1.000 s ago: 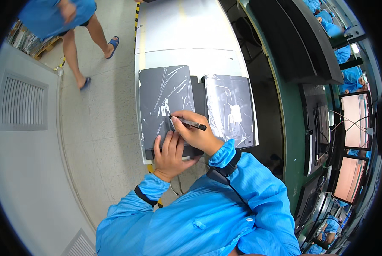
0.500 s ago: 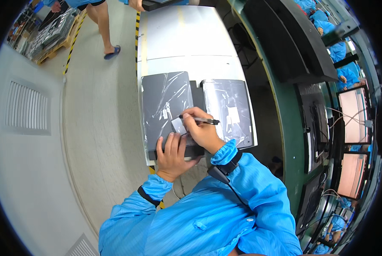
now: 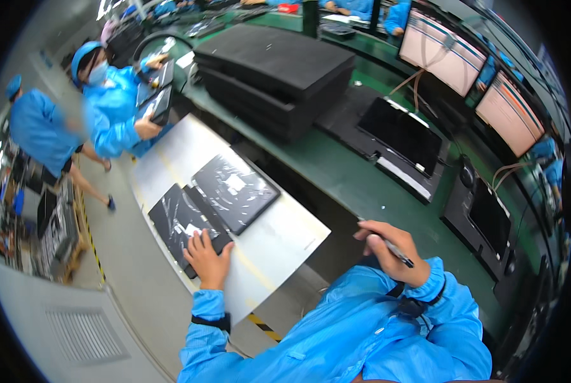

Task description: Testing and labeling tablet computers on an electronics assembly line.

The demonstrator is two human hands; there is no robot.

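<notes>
My left hand [image 3: 207,260] lies with spread fingers on the near end of a flat dark panel [image 3: 170,209] wrapped in clear film. Small white labels show on that panel, partly under my fingertips. My right hand [image 3: 394,250] is closed round a dark pen [image 3: 399,254], held in the air off the table's right side, its tip apart from any surface. A second film-wrapped dark panel [image 3: 250,198], with a white label near its middle, is beside the first one. Both rest on the white table [image 3: 292,233], with a black strip between them.
A stack of black foam blocks [image 3: 272,64] stands on the green bench [image 3: 285,163]. Farther right are dark screens in black holders [image 3: 403,134] and lit monitors [image 3: 442,51]. At the table's far end a co-worker [image 3: 110,96] holds dark devices; another person [image 3: 39,131] is beyond.
The view has turned right toward the bench. My right hand has left the panel and moved right, still gripping the pen. My left hand stays on the panel.
</notes>
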